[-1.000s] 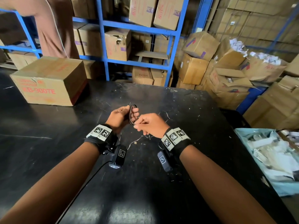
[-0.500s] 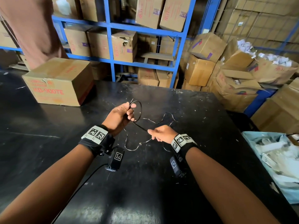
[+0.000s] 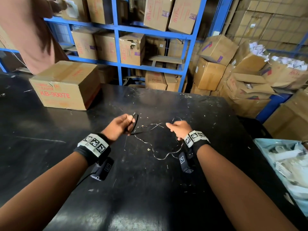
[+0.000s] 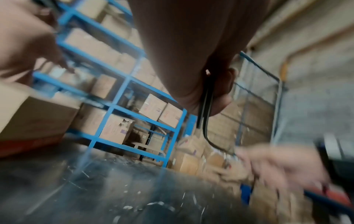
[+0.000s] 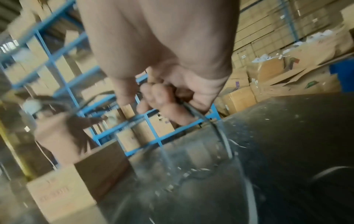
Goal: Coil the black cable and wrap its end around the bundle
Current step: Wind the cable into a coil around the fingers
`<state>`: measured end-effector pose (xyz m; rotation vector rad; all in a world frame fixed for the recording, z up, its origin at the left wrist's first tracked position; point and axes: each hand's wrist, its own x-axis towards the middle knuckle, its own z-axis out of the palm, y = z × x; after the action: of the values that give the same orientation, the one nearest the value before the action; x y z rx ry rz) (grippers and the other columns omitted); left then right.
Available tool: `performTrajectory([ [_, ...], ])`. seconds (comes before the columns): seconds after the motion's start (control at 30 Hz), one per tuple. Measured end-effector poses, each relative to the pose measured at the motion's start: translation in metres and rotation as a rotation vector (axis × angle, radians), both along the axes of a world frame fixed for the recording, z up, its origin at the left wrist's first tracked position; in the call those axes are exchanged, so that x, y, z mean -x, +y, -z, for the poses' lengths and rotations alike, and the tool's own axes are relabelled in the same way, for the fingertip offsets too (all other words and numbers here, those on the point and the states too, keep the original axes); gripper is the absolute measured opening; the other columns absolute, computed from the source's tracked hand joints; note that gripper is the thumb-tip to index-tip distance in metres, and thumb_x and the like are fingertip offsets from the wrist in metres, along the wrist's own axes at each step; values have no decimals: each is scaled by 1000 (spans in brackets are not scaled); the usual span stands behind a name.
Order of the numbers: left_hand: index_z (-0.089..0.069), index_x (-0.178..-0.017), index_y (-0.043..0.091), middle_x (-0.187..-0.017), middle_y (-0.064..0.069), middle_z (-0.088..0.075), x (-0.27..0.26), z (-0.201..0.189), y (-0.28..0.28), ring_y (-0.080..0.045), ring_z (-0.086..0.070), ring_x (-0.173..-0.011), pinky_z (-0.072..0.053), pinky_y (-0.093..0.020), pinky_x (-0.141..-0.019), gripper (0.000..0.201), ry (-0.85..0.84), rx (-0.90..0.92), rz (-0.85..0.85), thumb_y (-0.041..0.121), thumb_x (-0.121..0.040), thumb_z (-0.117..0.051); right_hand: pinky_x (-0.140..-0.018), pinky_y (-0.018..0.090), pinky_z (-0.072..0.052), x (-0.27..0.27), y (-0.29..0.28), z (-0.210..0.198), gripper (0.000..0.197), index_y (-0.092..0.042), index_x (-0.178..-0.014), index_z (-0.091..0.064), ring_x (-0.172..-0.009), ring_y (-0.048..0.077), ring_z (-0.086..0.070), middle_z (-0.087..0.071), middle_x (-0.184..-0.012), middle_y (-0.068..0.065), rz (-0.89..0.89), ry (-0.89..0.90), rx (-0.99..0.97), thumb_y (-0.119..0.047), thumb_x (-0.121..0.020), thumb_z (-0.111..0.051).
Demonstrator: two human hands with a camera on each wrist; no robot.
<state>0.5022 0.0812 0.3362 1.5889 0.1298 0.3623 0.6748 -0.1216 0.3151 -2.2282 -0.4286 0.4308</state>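
Observation:
The black cable point(image 3: 136, 122) forms a small loop at my left hand point(image 3: 130, 120), which pinches it above the black table point(image 3: 150, 194). From there the cable runs right to my right hand point(image 3: 170, 127), whose fingers curl round it. The slack lies in wavy bends point(image 3: 160, 157) on the table between my wrists. In the left wrist view two strands of cable point(image 4: 205, 104) pass under the thumb of my left hand point(image 4: 214, 97). The right wrist view shows the curled fingers point(image 5: 166, 104) of my right hand with the cable point(image 5: 223, 136) trailing down.
A closed cardboard box point(image 3: 66, 85) stands on the table at the back left. Behind it stands a person in brown clothing point(image 3: 33, 39). Blue shelving point(image 3: 118, 64) with cartons lines the back, piled cartons point(image 3: 241, 84) sit at the right, and a pale blue bag point(image 3: 283, 157) of white scraps lies alongside.
My right hand has slid to the right, away from the left hand, along the cable. The left hand keeps the small loop pinched.

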Motion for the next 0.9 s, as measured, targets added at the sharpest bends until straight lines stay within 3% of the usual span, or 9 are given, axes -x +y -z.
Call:
performTrajectory([
  [0.07, -48, -77, 11, -51, 2, -45, -4, 17, -5, -9, -42, -40, -36, -16, -45, 27, 36, -134, 24, 11, -99, -32, -40, 22, -31, -3, 14, -21, 31, -14, -58, -49, -37, 17, -33, -37, -48, 3, 6, 61, -170, -27, -80, -66],
  [0.13, -47, -79, 11, -48, 3, -47, -7, 28, -10, -10, -43, -39, -37, -17, -45, 25, 72, -118, 49, 10, -98, -32, -40, 20, -26, 2, 29, -42, 27, -13, -60, -45, -39, 15, -29, -32, -52, 5, -31, 178, -364, -7, -82, -59],
  [0.27, -48, -79, 12, -47, 3, -55, -17, 35, -16, -8, -44, -41, -37, -17, -46, 24, 136, -160, 58, 10, -98, -34, -41, 24, -33, 33, 50, -76, 13, 0, -74, -55, -41, 17, -35, -40, -54, 9, -213, 197, -552, 2, -87, -51],
  [0.4, -51, -76, 17, -47, 12, -62, -26, 36, -12, -3, -38, -38, -32, -22, -48, 27, 195, -311, -59, 14, -98, -36, -45, 26, -47, 57, 56, -80, 10, 5, -89, -64, -46, 15, -46, -52, -62, 10, -312, 94, -490, 0, -88, -55],
  [0.47, -50, -74, 13, -47, 12, -64, -29, 32, -7, -2, -45, -37, -37, -21, -46, 29, 173, -153, -190, 11, -98, -35, -45, 26, -49, 65, 54, -76, 14, 9, -93, -64, -47, 15, -47, -55, -65, 12, -360, 118, -448, -1, -88, -56],
  [0.57, -50, -80, 11, -58, 5, -70, -32, 24, 1, -4, -59, -47, -44, -18, -48, 26, 98, 284, -261, 11, -99, -30, -45, 22, -49, 75, 49, -63, 16, 7, -94, -67, -49, 15, -50, -60, -70, 13, -485, 136, -332, -5, -88, -59],
  [0.63, -47, -83, 12, -63, 2, -72, -34, 20, 7, -8, -59, -47, -39, -19, -47, 26, 87, 344, -244, 11, -99, -27, -44, 21, -48, 80, 48, -54, 12, 0, -91, -69, -49, 14, -51, -61, -66, 7, -531, 137, -259, -7, -88, -60],
  [0.8, -46, -78, 10, -46, 2, -48, -32, 14, 10, -12, -35, -35, -28, -20, -40, 27, 65, 304, -163, 6, -95, -26, -39, 21, -39, 66, 50, -44, 14, -10, -77, -68, -44, 13, -53, -63, -59, 1, -319, -43, -88, -17, -86, -59],
  [0.9, -44, -76, 8, -40, 4, -39, -23, 12, 1, -10, -28, -33, -24, -18, -38, 27, 84, 309, -84, 5, -94, -24, -42, 17, -44, 46, 49, -45, 18, -8, -72, -66, -38, 13, -53, -64, -54, 3, -114, -141, -69, -17, -84, -56],
])
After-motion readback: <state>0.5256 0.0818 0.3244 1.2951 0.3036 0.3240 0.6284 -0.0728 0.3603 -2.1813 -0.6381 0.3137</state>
